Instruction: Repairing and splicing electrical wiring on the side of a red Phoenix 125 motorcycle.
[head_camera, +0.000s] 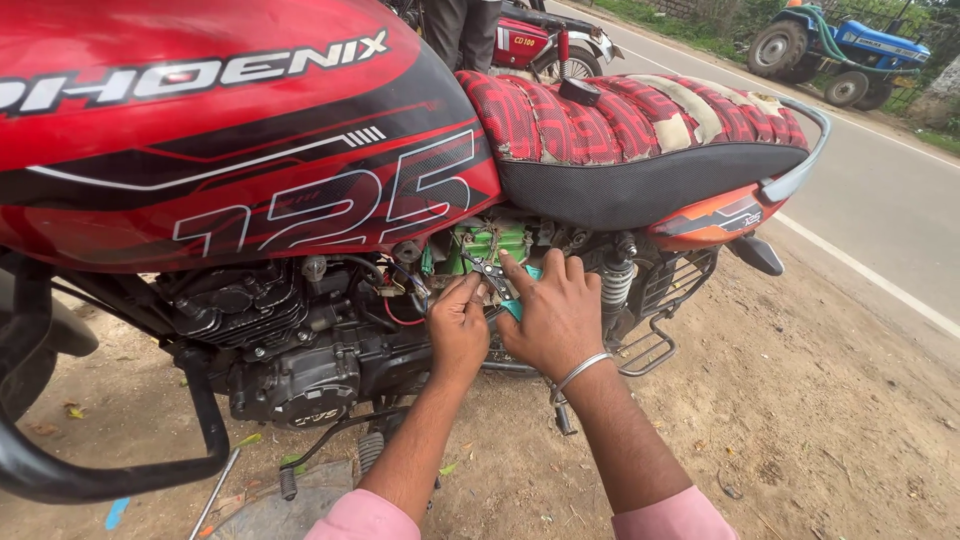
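Pink sleeves (370, 520) at six o'clock lead up to both hands at the picture's centre, pressed side by side against the open side of a red motorcycle (230, 150). Left hand (458, 330) pinches something small among the wires, though what it is cannot be made out; right hand (555, 315), a metal bangle (580, 368) on its wrist, is clamped on teal-handled pliers (492, 275). Above them, at twelve o'clock, sits a green battery (485, 243) under the patterned seat (640, 120).
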